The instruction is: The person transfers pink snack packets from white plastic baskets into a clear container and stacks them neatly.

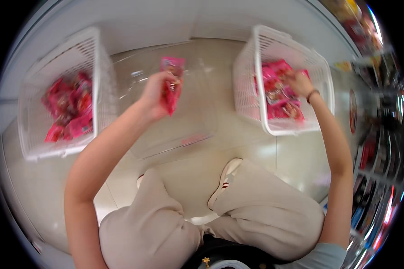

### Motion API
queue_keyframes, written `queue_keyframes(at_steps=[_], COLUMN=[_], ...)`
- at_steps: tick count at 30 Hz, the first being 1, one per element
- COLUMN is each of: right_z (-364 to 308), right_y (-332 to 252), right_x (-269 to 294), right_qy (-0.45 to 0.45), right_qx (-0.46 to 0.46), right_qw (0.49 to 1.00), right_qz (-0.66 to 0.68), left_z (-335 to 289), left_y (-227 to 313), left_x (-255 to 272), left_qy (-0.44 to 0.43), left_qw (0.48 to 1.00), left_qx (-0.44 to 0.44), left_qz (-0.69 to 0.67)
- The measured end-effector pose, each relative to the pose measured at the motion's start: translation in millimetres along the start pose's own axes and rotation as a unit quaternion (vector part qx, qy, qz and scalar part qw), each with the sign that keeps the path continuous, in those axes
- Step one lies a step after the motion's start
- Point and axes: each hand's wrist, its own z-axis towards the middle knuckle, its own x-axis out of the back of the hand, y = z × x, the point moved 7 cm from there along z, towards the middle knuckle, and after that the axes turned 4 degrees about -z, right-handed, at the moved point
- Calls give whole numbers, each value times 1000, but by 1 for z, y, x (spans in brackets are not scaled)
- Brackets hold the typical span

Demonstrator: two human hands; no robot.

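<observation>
Gripped in my left hand (156, 94) is a pink snack packet (174, 67) with a partly see-through front, held upright above a clear plastic box (175, 147) on the floor. My right hand (300, 83) reaches down into the white slatted basket (265, 107) on the right. Its fingers touch the pink packets (286, 110) heaped there; they are blurred and partly hidden, so I cannot tell whether they grip one.
A second white basket (96, 85) with several pink packets (67, 107) stands at the left. Behind the baskets runs a pale panel (166, 22). Stocked store shelves (372, 179) line the far right. My shoe (226, 179) and bent legs are close below the clear box.
</observation>
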Motion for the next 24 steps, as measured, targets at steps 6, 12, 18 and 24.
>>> queue_keyframes(at_steps=[6,12,18,24], right_z=[-3,-21,-69,-106], right_y=[45,14,-43,-205], right_x=[-53,3,140,131], right_qy=[-100,-192,-52,178], right_qx=[-35,9,135,440], right_qw=[991,975,980,875], right_qz=[87,108,140,98], left_z=[73,93,74,70], left_y=[-23,-19,-17,-26], left_x=[35,22,1,6], left_qy=[46,139,38,50], left_qw=[999,967,969,983], left_qx=[-2,-177,-166,-112], left_qz=[0,121,179,140])
